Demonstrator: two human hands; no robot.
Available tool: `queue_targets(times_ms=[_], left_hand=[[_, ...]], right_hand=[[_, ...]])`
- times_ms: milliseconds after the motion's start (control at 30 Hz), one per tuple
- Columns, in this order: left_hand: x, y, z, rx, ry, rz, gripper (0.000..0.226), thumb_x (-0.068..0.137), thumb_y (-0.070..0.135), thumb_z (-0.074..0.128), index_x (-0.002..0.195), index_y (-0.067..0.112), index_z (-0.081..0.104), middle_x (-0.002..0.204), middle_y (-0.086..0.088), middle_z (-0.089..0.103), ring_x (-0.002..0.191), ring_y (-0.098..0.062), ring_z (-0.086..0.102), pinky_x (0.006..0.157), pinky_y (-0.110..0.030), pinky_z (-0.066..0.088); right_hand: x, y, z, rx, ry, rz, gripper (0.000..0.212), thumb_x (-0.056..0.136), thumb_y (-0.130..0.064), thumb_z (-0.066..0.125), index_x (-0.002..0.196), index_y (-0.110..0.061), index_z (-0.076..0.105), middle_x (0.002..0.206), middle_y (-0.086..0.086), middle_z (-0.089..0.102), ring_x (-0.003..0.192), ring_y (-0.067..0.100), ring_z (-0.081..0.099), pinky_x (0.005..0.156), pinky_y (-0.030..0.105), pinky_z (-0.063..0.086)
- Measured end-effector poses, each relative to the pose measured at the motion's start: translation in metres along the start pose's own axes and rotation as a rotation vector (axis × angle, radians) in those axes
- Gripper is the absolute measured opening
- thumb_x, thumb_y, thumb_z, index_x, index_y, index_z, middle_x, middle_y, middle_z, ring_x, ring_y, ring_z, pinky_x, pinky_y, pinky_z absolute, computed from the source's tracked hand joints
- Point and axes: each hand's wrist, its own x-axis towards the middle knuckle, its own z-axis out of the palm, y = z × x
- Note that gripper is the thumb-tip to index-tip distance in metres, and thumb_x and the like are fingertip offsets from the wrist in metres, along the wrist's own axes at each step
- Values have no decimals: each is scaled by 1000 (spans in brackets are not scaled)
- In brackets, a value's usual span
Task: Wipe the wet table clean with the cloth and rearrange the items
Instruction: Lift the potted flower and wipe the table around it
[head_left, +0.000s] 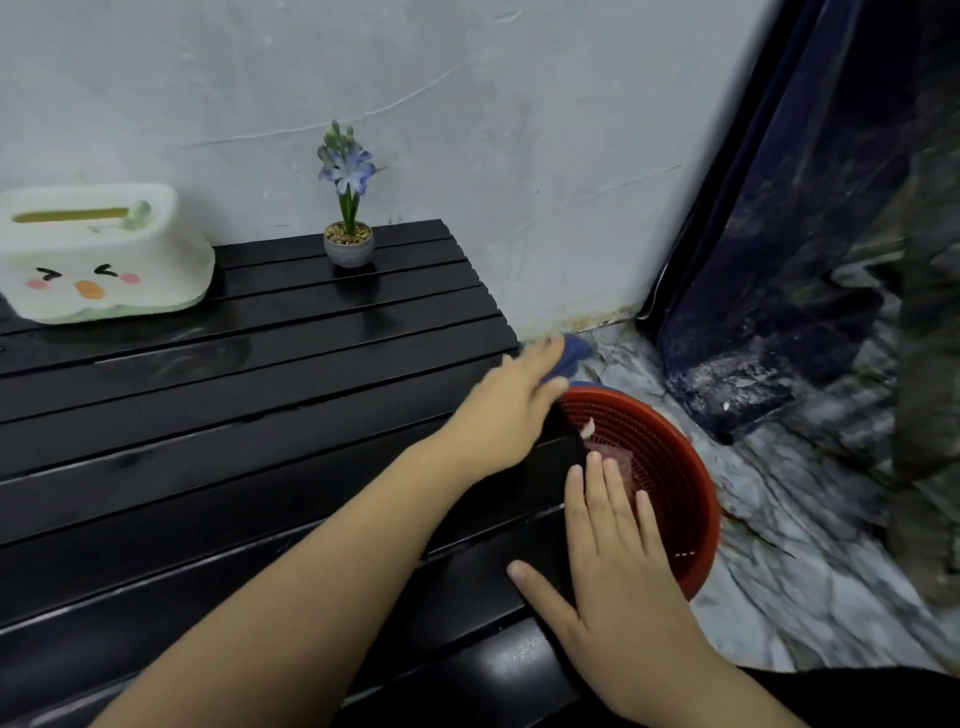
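Observation:
A black slatted table (218, 415) fills the left and middle of the view, its surface shiny with wet patches. My left hand (511, 400) reaches across to the table's right edge and lies on a blue cloth (571, 351), which sticks out past the fingers over the edge. My right hand (618, 566) rests flat with straight fingers on the table's right end, above a red plastic basket (675, 467). A white tissue box with a cartoon face (98, 254) and a small potted blue flower (348, 228) stand at the back of the table.
The red basket sits on the marbled floor (810, 571) just right of the table and holds a few small scraps. A grey wall (519, 130) runs behind the table. A dark blue curtain (779, 260) hangs at the right.

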Motion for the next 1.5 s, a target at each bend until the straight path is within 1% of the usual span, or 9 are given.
queue_targets(times_ms=[100, 200, 300, 400, 767, 900, 1233, 1367, 1500], left_hand=[[-25, -8, -40, 11, 127, 29, 51, 99, 20, 51, 148, 19, 39, 159, -2, 27, 149, -18, 15, 123, -41, 4], [-63, -28, -78, 157, 136, -53, 53, 87, 49, 50, 138, 36, 52, 159, 7, 26, 150, -12, 7, 122, -40, -3], [-79, -41, -63, 382, 82, -90, 66, 89, 66, 34, 150, 42, 28, 163, 6, 11, 151, -15, 4, 123, -40, 2], [-68, -48, -31, 637, 53, -28, 62, 98, 58, 17, 155, 32, 17, 164, -1, 14, 151, -24, 12, 123, -39, 10], [28, -40, -18, 511, -109, 209, 43, 105, 20, 37, 147, 25, 42, 160, -4, 27, 147, -32, 23, 120, -44, 14], [3, -77, -69, 468, -35, 146, 39, 102, 13, 41, 139, 16, 53, 145, -9, 50, 136, -37, 39, 116, -44, 20], [-129, -148, -187, 333, 297, -189, 40, 95, 9, 55, 130, 27, 60, 140, 0, 56, 142, -22, 35, 119, -45, 27], [-70, -105, -151, 280, 359, 1, 40, 98, 14, 53, 138, 21, 55, 144, -2, 52, 141, -22, 38, 119, -43, 28], [25, -61, -86, 327, 189, 162, 43, 101, 18, 46, 144, 18, 47, 154, -7, 40, 145, -29, 28, 119, -45, 17]], right_hand=[[1, 2, 2, 4, 6, -7, 94, 96, -73, 18, 148, 3, 39, 156, 22, 37, 145, 35, 34, 110, 49, 20], [1, 2, 4, -4, 17, -9, 94, 96, -73, 17, 148, 3, 40, 155, 22, 37, 145, 35, 35, 110, 50, 21], [0, 1, 7, -13, 37, -3, 94, 96, -72, 16, 148, 4, 40, 155, 24, 36, 145, 36, 36, 110, 51, 23], [1, -1, 8, -23, 52, 22, 95, 96, -71, 15, 147, 5, 40, 155, 25, 36, 143, 39, 37, 110, 54, 23], [19, -8, 4, -68, 70, -4, 98, 94, -76, 18, 144, 4, 46, 151, 24, 44, 140, 36, 43, 108, 49, 23], [20, -8, 1, -68, 31, -17, 97, 95, -75, 19, 144, 4, 47, 149, 23, 46, 139, 35, 45, 106, 45, 24], [19, -14, -3, -41, -12, 18, 97, 97, -72, 16, 141, 8, 47, 148, 26, 46, 138, 38, 44, 107, 49, 23], [21, -18, 0, -32, -49, 56, 99, 96, -73, 15, 139, 8, 50, 146, 27, 48, 136, 40, 47, 106, 50, 24], [25, -19, -1, -20, -86, 62, 102, 94, -75, 16, 136, 10, 53, 143, 29, 50, 132, 42, 51, 104, 49, 26]])
